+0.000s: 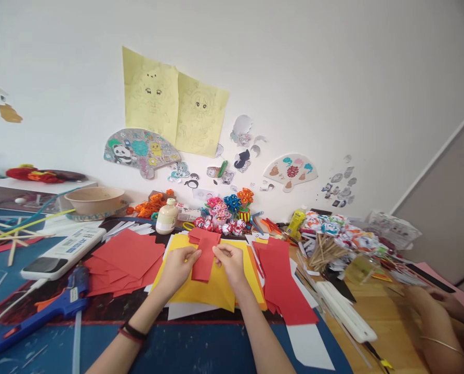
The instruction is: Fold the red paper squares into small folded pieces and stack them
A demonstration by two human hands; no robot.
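Observation:
Between my two hands is a narrow strip of red paper (203,262), held upright above a stack of yellow paper (212,298). My left hand (180,266) pinches its left edge between thumb and fingers. On the opposite edge, my right hand (230,262) is closed in a similar pinch. Just behind the strip, more red paper (195,236) lies on the yellow sheets. To the left spreads a pile of red paper squares (126,254), and long red sheets (286,283) lie to the right.
A blue hot glue gun (56,309) and a white power strip (66,252) lie at left. A glue bottle (167,215) and paper flowers (232,205) stand behind. Wooden sticks (327,252) and a second white power strip (346,311) lie right, near another person's hands (430,306).

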